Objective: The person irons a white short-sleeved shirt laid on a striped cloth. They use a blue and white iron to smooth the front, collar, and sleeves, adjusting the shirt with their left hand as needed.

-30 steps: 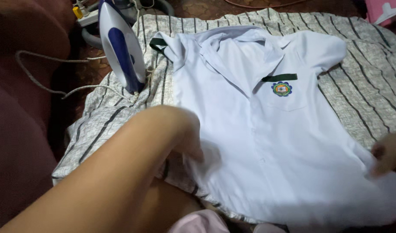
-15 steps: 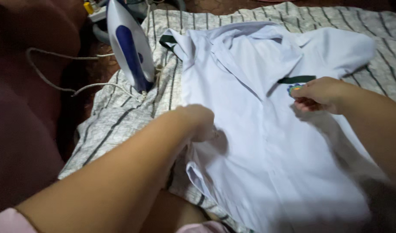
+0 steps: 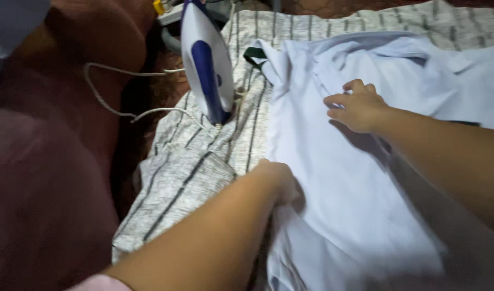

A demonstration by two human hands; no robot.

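Shirt [image 3: 360, 183], white and short-sleeved, lies spread flat over a striped cloth [image 3: 187, 161], which pads it from beneath. Left hand [image 3: 282, 180] pinches the shirt's near edge, its grip closed on the fabric and drawing it taut. Right hand [image 3: 357, 105] presses curled fingers near the collar, anchoring that end. Blue-and-white iron [image 3: 206, 56] stands upright on its heel beside the sleeve, soleplate off the cloth.

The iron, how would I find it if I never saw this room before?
Start at the big striped cloth spread under the white shirt. Go to the cloth's far left edge, beyond the left hand pressing the shirt's side. The iron stands there upright on its heel: it is the only hard, shiny thing, white with a blue handle and a pale cord trailing off to the left.
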